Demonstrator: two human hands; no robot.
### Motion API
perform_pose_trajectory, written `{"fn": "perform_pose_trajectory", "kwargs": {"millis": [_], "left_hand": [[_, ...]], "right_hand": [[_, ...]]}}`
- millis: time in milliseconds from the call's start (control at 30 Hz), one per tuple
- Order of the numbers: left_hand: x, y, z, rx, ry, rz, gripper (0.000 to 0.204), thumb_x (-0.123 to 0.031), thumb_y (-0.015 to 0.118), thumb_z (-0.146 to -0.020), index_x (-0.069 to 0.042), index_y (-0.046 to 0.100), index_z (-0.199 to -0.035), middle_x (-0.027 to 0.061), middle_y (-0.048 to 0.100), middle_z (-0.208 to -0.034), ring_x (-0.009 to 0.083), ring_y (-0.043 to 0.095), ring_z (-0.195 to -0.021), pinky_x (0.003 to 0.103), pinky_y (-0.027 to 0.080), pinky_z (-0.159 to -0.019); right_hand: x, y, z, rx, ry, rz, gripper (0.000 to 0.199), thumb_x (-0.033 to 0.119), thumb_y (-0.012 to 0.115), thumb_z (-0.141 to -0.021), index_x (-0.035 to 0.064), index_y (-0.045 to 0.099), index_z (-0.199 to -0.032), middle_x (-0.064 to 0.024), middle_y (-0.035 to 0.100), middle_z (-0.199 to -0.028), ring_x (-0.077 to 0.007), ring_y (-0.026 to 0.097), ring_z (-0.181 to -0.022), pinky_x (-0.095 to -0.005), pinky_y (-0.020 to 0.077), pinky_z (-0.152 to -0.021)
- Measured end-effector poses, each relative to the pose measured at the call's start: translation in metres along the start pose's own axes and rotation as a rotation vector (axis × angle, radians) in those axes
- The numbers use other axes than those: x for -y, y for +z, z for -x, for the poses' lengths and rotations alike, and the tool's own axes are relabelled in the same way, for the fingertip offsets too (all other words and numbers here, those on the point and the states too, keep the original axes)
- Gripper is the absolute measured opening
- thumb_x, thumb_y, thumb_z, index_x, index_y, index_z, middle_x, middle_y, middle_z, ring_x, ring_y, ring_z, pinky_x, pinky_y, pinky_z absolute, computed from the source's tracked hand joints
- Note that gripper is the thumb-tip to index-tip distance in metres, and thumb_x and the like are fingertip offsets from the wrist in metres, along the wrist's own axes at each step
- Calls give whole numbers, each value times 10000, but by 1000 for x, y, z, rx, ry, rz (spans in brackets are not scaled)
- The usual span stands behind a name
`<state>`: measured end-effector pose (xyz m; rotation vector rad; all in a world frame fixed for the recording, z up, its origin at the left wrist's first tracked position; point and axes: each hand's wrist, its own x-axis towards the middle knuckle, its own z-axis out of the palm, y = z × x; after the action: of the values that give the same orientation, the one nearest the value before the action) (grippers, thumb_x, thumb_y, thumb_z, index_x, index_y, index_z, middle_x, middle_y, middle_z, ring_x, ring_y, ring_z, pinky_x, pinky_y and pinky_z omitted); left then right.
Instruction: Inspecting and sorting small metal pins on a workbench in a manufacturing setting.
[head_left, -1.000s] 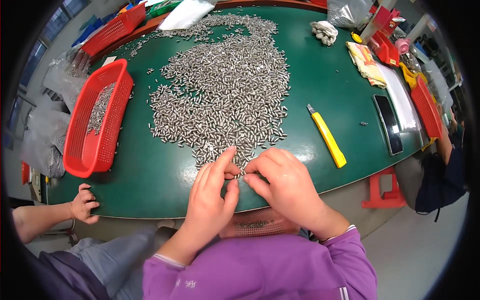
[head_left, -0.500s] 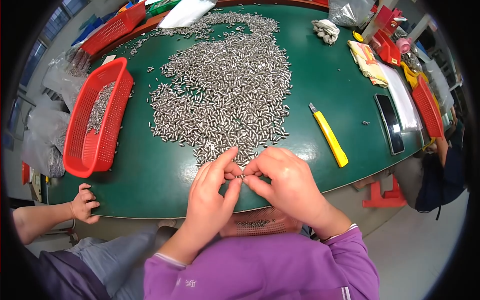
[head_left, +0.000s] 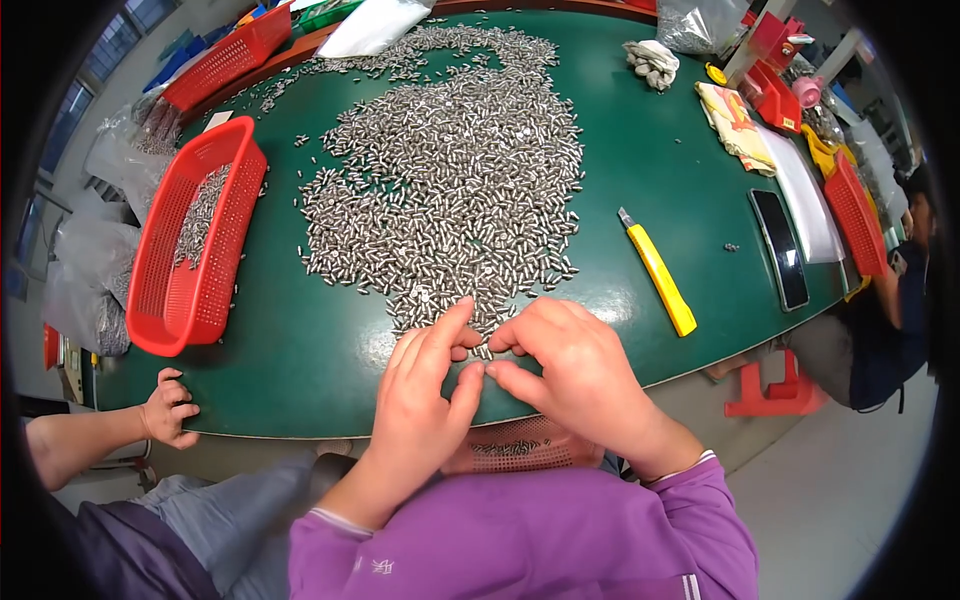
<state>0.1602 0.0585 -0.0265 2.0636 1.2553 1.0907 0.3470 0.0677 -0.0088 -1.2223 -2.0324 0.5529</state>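
Note:
A broad spread of small silver metal pins covers the middle of the green table. At its near tip my left hand and my right hand face each other. On both, thumb and index finger are parted. Several pins lie between the fingertips, and neither hand visibly grips one. Below the table edge, in front of me, a pinkish perforated basket contains more pins.
At the left stands a red basket partly filled with pins. A yellow utility knife, a phone and a white glove lie to the right. Another person's hand rests at the lower-left table edge.
The fingertips of both my hands have parted from a pinch on a small metal piece. The hands have barely shifted. At the far right, another person has moved.

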Motion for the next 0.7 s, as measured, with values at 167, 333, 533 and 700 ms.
{"fn": "perform_pose_trajectory", "kwargs": {"millis": [167,333,533,700], "left_hand": [[2,1,1,-13,-1,-4,634,103,693,-800,-27,546,-1403,69,685,-1000,189,625,-880,310,521,-783],[1,-2,1,4,-14,16,616,104,684,-813,-29,550,-1400,71,684,-986,186,631,-876,310,525,-786],[0,0,1,-14,-32,-7,584,111,675,-824,-25,567,-1381,74,684,-957,181,643,-866,309,529,-780],[-3,0,1,-1,-85,-1,584,104,691,-817,-24,568,-1374,57,678,-928,175,642,-866,304,521,-775]], "right_hand": [[0,5,0,-28,-21,51,176,89,792,-772,73,666,-894,-64,634,-831,-284,637,-799,-403,516,-706],[-2,3,0,-24,-6,0,141,100,777,-783,72,666,-864,-71,623,-822,-294,634,-795,-417,517,-699],[-1,7,-1,-41,7,-1,121,97,779,-778,77,671,-827,-55,624,-783,-282,634,-766,-411,517,-681],[0,8,0,-47,4,8,148,72,800,-753,75,673,-831,-43,627,-760,-264,628,-737,-396,509,-671]]}}
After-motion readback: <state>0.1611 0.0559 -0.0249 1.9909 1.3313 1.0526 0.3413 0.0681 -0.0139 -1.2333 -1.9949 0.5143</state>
